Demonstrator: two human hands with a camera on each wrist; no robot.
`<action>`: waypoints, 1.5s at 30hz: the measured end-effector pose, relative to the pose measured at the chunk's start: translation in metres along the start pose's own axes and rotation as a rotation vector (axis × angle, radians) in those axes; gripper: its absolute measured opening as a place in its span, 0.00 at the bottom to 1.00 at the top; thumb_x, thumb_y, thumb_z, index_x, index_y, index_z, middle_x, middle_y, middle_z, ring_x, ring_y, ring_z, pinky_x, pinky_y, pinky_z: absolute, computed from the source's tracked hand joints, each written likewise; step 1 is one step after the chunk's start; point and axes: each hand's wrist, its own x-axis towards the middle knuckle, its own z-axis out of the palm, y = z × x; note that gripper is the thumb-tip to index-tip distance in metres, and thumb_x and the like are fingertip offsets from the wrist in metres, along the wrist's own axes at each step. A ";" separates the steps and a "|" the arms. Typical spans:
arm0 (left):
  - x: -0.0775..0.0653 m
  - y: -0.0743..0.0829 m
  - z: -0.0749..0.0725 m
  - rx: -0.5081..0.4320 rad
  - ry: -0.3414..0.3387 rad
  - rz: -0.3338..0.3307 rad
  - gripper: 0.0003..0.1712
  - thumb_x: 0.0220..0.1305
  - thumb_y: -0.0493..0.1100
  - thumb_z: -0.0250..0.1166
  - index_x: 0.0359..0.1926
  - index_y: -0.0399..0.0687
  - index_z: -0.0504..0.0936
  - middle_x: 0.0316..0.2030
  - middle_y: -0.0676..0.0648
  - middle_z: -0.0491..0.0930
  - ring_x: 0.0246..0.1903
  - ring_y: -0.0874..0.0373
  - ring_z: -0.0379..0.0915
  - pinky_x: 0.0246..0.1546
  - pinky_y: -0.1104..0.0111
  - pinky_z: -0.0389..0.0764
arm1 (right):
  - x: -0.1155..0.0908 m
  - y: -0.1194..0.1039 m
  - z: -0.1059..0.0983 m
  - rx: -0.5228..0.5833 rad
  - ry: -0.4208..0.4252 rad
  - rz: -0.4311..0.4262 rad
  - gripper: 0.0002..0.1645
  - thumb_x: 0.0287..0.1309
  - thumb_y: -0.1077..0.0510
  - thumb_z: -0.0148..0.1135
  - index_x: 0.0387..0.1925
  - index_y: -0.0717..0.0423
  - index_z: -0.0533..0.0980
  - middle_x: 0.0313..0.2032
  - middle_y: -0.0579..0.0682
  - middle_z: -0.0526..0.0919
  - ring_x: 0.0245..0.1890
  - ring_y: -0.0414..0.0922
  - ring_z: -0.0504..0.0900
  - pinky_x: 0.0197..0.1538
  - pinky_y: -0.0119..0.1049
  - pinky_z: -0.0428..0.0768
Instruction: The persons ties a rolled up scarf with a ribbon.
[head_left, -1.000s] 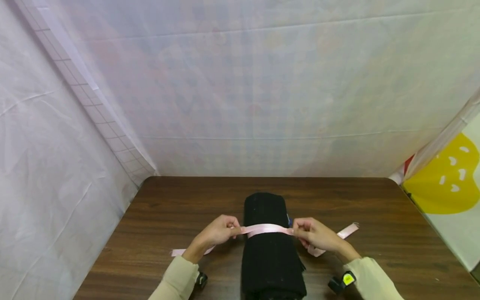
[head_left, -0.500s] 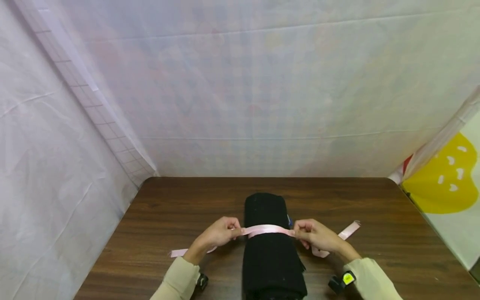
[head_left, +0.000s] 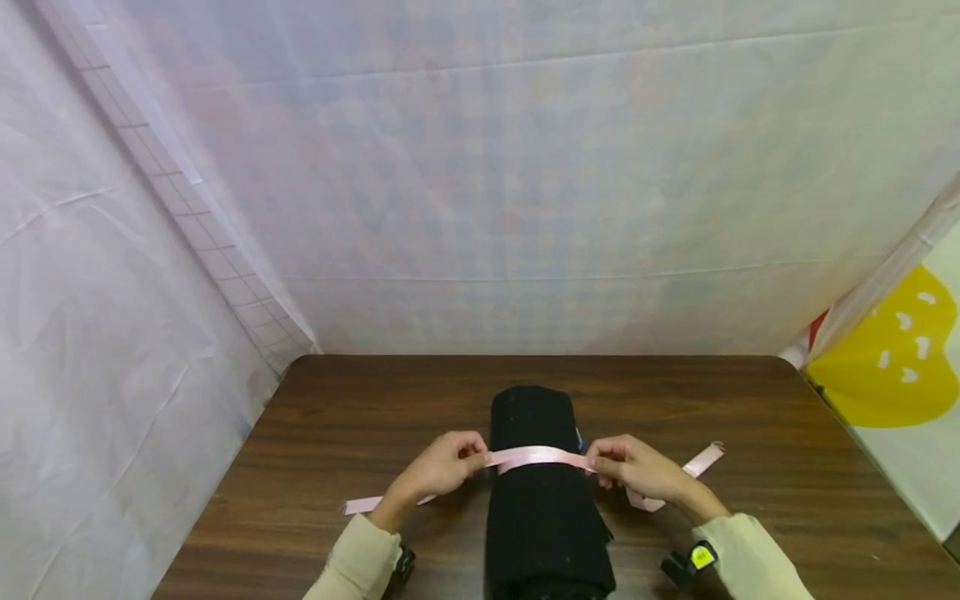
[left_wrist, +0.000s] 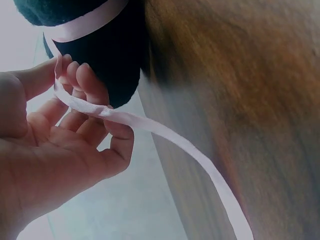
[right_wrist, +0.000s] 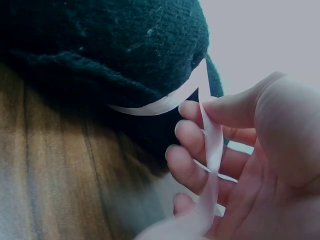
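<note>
A rolled black cloth (head_left: 547,525) lies lengthwise on the table, with a pink satin ribbon (head_left: 536,455) running across and around its middle. My left hand (head_left: 447,463) pinches the ribbon between thumb and forefinger at the roll's left side. On the right side my right hand (head_left: 633,468) pinches the other length the same way. In the left wrist view the ribbon's loose tail (left_wrist: 190,150) passes over the curled fingers and trails down toward the table. The right wrist view has the ribbon (right_wrist: 165,102) wrapping under the fuzzy roll (right_wrist: 125,45) and its tail hanging across the palm.
The brown wood-grain table (head_left: 360,392) extends around the roll. Ribbon ends lie on it beyond both wrists, the right one (head_left: 705,458) farther back. White sheeting (head_left: 525,208) hangs behind the table and at its left. A small blue bit (head_left: 580,439) shows at the roll's right side.
Both hands keep their pinch on the ribbon and have barely moved. The right hand sits very slightly farther right, and the ribbon's ends have shifted a little.
</note>
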 end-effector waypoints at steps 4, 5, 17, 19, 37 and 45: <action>0.000 -0.001 0.000 0.056 0.037 0.031 0.08 0.67 0.41 0.64 0.29 0.48 0.81 0.23 0.57 0.73 0.24 0.65 0.66 0.27 0.71 0.69 | -0.002 -0.006 -0.001 -0.123 0.064 -0.038 0.09 0.68 0.63 0.57 0.32 0.57 0.81 0.28 0.47 0.79 0.30 0.33 0.73 0.34 0.29 0.73; 0.000 -0.001 0.000 0.078 0.053 0.045 0.08 0.67 0.41 0.64 0.29 0.48 0.82 0.23 0.57 0.73 0.25 0.65 0.66 0.28 0.71 0.69 | -0.002 -0.008 -0.001 -0.158 0.082 -0.043 0.08 0.67 0.62 0.58 0.32 0.56 0.81 0.29 0.45 0.79 0.31 0.33 0.72 0.35 0.29 0.72; -0.001 0.004 0.002 0.193 0.105 0.120 0.05 0.63 0.37 0.67 0.29 0.48 0.84 0.22 0.57 0.67 0.23 0.67 0.61 0.26 0.74 0.65 | -0.003 -0.019 -0.001 -0.335 0.114 -0.005 0.07 0.64 0.61 0.62 0.31 0.50 0.83 0.31 0.39 0.75 0.33 0.34 0.70 0.38 0.32 0.69; -0.001 0.005 0.001 0.188 0.100 0.109 0.05 0.64 0.37 0.66 0.30 0.48 0.84 0.20 0.58 0.67 0.20 0.68 0.60 0.23 0.74 0.64 | -0.002 -0.020 -0.002 -0.349 0.117 -0.006 0.07 0.63 0.62 0.62 0.31 0.49 0.84 0.30 0.39 0.76 0.32 0.34 0.71 0.37 0.31 0.70; -0.005 0.024 0.010 0.088 0.170 -0.139 0.06 0.69 0.40 0.59 0.36 0.46 0.81 0.12 0.55 0.77 0.14 0.63 0.69 0.18 0.70 0.66 | 0.000 -0.036 0.005 -0.054 0.096 0.199 0.07 0.66 0.63 0.58 0.34 0.61 0.81 0.13 0.45 0.75 0.10 0.34 0.68 0.14 0.27 0.66; -0.001 0.022 0.015 -0.064 0.290 -0.146 0.06 0.66 0.38 0.62 0.33 0.42 0.83 0.22 0.47 0.85 0.19 0.64 0.69 0.20 0.72 0.66 | -0.001 -0.040 0.012 0.252 0.095 0.356 0.13 0.70 0.60 0.51 0.43 0.70 0.73 0.17 0.49 0.80 0.10 0.35 0.71 0.14 0.25 0.68</action>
